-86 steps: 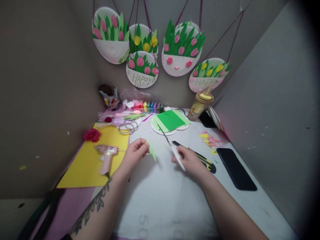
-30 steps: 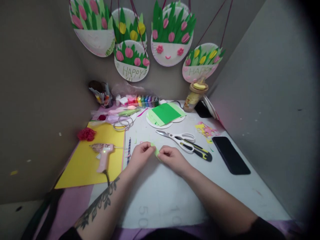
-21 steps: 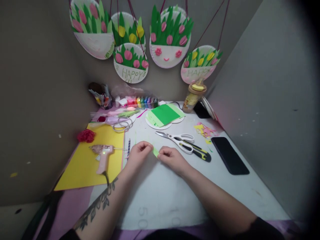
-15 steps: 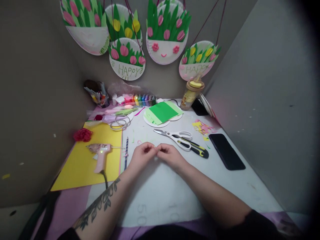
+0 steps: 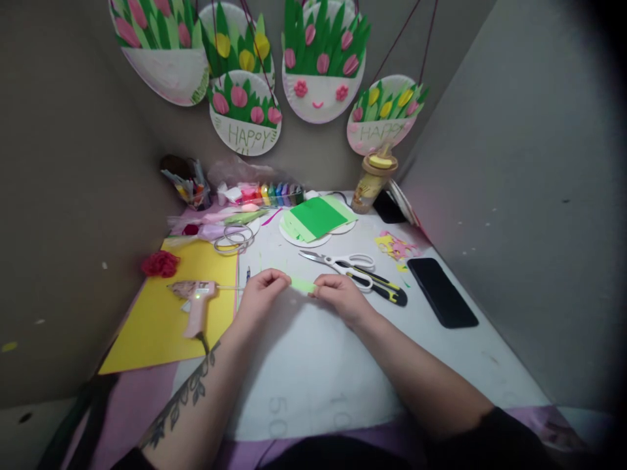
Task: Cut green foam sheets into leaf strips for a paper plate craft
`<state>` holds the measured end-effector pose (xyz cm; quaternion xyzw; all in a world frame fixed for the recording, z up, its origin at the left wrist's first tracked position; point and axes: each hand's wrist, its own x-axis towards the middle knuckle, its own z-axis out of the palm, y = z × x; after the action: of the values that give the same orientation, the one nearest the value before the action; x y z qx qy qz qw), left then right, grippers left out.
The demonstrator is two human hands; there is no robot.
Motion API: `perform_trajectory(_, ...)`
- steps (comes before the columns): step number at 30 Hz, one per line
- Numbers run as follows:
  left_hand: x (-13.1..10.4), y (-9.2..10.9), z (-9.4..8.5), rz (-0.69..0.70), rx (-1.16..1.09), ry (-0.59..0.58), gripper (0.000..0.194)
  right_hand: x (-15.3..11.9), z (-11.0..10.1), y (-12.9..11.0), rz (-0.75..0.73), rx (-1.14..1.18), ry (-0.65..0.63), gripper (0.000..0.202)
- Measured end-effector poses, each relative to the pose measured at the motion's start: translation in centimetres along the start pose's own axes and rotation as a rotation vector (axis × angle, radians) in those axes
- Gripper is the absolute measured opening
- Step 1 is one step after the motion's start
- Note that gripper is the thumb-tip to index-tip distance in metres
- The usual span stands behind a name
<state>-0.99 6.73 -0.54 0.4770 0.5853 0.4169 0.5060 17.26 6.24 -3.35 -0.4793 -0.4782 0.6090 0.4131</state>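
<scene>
The light green paper strip (image 5: 302, 285) is stretched between the left hand (image 5: 266, 287) and the right hand (image 5: 339, 295), fingertips pinching opposite ends, seemingly to keep it flat. Beyond the right-hand grip lie the scissors (image 5: 337, 262), apparently parked within reach.

Dim, greyish light, with the walls in shade and the white table (image 5: 318, 372) the brightest broad area. Soft shadows lie on it beneath the hands (image 5: 301, 290). Wide-angle distortion slants the side walls, and black vignetting swallows the far right edge. Fine detail is soft; the pale paper strip looks slightly blurred.
</scene>
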Motion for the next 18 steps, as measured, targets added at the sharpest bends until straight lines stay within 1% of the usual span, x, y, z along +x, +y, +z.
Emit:
perform_trajectory(4, 0.2, -0.2, -0.5, -0.003, -0.003, 0.066, 0.013, 0.2, -0.6, 0.0, -0.020, 0.012, 0.035, 0.009)
perform_trajectory(8, 0.5, 0.0, -1.0, 0.029, 0.000, 0.104, 0.014, 0.6, -1.1, 0.2, -0.093, 0.015, 0.132, 0.008)
perform_trajectory(10, 0.4, 0.1, -0.9, 0.038, 0.022, 0.097, 0.015, 0.7, -0.9, 0.2, -0.132, 0.019, 0.148, 0.011)
perform_trajectory(12, 0.2, 0.2, -0.6, 0.043, 0.037, 0.072, 0.016, 0.6, -0.6, 0.2, -0.151, 0.005, 0.114, 0.019)
perform_trajectory(15, 0.0, 0.2, -0.1, 0.050, 0.050, 0.021, 0.018, 0.4, -0.1, 0.2, -0.115, -0.050, 0.072, 0.018)
perform_trajectory(18, 0.2, 0.1, -0.3, 0.047, 0.066, 0.017, 0.017, 0.3, -0.1, 0.3, -0.073, -0.070, 0.101, 0.017)
